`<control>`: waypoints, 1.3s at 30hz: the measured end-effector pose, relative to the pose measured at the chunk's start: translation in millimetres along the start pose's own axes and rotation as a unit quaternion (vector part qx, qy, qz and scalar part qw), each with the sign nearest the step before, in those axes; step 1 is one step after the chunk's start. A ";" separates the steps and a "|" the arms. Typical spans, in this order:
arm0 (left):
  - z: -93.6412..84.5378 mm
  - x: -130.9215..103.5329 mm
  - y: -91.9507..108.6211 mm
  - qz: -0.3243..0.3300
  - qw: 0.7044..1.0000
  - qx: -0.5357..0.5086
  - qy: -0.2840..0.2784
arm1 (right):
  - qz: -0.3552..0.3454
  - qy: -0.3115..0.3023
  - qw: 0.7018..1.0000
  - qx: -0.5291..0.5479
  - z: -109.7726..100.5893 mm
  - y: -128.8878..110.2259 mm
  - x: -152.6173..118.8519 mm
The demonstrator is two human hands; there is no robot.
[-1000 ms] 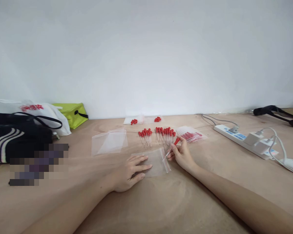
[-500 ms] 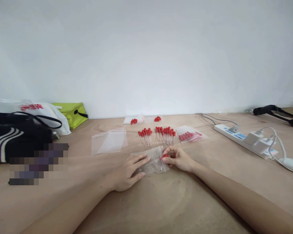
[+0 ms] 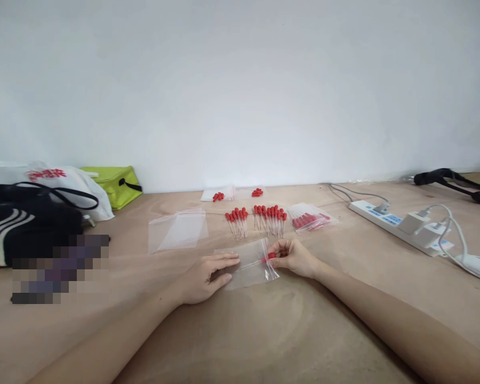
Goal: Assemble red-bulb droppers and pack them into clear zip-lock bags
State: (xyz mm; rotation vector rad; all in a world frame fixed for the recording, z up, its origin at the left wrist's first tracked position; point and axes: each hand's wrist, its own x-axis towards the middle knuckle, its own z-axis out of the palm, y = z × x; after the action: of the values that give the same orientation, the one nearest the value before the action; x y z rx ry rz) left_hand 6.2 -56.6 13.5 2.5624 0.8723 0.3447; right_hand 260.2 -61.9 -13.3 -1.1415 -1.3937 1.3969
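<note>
A clear zip bag (image 3: 250, 274) lies flat in front of me, its zip end toward the right. Inside it is the thin tube of a dropper with a red bulb (image 3: 269, 257) at the bag's mouth. My right hand (image 3: 294, 258) pinches that bulb at the opening. Fingers outstretched, my left hand (image 3: 212, 274) rests on the bag's left end. Just beyond the bag, droppers with red bulbs lie in two groups, a left group (image 3: 236, 216) and a right group (image 3: 270, 214). A filled bag of droppers (image 3: 310, 218) is to their right.
Flat clear bags (image 3: 178, 230) lie to the left. Loose red bulbs (image 3: 218, 197) sit on bags by the wall. A power strip (image 3: 392, 224) with chargers and cables is on the right. A black bag (image 3: 36, 224) and a green bag (image 3: 122, 184) stand at left.
My left hand has slid a little to the left along the bag, uncovering more of it. My right hand still pinches the dropper at the bag's mouth.
</note>
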 end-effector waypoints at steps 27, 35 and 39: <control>4.6 -2.9 -3.4 -0.008 0.998 0.060 0.013 | -0.024 -0.035 0.994 -0.096 3.9 2.4 -0.1; 3.2 -1.8 -2.3 -0.003 0.998 0.055 0.010 | -0.037 -0.045 0.992 -0.114 2.8 1.7 -2.6; 2.5 -1.9 0.2 -0.014 0.998 0.053 0.005 | -0.042 -0.055 0.990 -0.120 3.7 -0.7 -4.3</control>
State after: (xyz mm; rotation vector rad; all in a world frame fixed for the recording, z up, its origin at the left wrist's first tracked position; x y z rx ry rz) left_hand 5.7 -58.7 11.1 2.6450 0.9521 0.3099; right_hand 257.7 -66.9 -12.5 -1.1566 -1.7062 1.2734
